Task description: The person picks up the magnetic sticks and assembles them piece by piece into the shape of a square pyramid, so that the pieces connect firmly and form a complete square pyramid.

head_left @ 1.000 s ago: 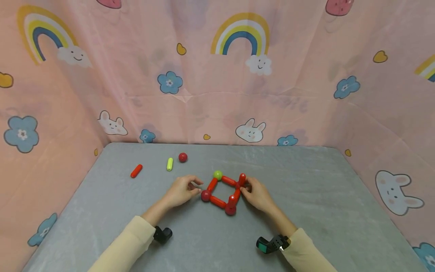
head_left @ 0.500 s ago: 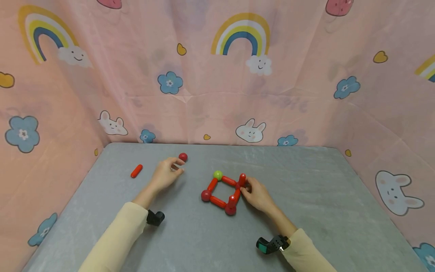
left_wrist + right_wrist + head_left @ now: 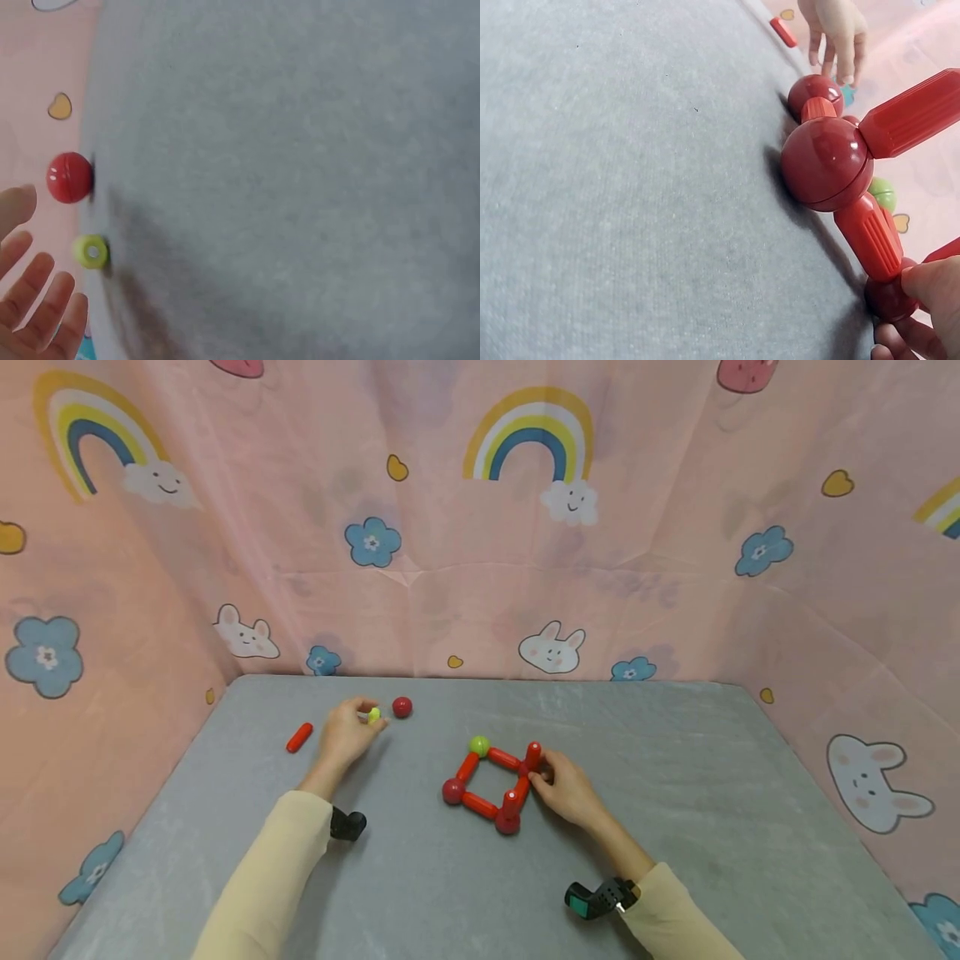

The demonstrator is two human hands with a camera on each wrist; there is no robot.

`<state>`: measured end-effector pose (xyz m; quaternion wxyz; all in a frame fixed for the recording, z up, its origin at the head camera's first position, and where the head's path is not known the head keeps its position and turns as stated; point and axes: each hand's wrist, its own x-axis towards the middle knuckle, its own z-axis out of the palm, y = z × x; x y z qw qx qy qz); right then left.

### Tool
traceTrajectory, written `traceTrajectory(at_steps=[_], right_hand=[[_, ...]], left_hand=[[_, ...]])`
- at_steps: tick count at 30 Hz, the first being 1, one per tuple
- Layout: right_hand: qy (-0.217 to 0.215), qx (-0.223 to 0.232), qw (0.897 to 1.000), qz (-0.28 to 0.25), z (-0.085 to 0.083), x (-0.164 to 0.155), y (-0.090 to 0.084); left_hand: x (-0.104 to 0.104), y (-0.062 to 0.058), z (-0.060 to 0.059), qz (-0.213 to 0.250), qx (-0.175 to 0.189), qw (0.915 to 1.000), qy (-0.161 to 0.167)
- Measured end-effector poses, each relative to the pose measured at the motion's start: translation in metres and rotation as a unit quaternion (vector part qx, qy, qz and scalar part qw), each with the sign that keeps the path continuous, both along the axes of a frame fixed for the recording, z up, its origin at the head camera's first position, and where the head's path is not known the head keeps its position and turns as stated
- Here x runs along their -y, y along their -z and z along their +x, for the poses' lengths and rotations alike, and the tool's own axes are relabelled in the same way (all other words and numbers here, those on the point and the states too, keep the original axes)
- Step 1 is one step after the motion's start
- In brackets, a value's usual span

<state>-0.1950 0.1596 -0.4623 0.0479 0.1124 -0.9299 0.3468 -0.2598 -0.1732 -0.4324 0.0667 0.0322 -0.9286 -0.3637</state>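
Square base [image 3: 487, 781] is being steadied, pinched by right hand [image 3: 564, 788]; two uprights already on. Yellow rod [image 3: 373, 715] is being pinched by left hand [image 3: 343, 735]; red ball [image 3: 402, 707], red rod [image 3: 299, 737] unused.

Loose ball [image 3: 402, 707] left, behind square frame [image 3: 491, 785]; table [image 3: 675, 827] beneath.

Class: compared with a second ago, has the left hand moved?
Yes. The left hand has moved away from the red square frame, to the loose red ball.

Red rod frame [image 3: 491, 785], yellow-green rod [image 3: 373, 715], grey table [image 3: 675, 827].
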Motion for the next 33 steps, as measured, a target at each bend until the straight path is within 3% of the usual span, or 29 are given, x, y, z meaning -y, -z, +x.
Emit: traceTrajectory(at_steps=[3, 18, 26, 33], right_hand=[[0.0, 0.001, 1.0, -0.001, 0.0, 0.0, 0.0], [0.001, 0.004, 1.0, 0.005, 0.0, 0.001, 0.001], [0.0, 0.003, 1.0, -0.001, -0.001, 0.001, 0.002], [0.001, -0.002, 1.0, -0.006, 0.0, 0.001, 0.001]], left_hand=[[0.002, 0.003, -0.002, -0.001, 0.008, 0.9998, -0.021], [-0.001, 0.019, -0.011, -0.057, 0.032, 0.9962, -0.057], [-0.003, 0.018, -0.012, -0.088, 0.057, 0.9935, -0.045], [-0.003, 0.016, -0.011, -0.102, 0.057, 0.9925, -0.036]])
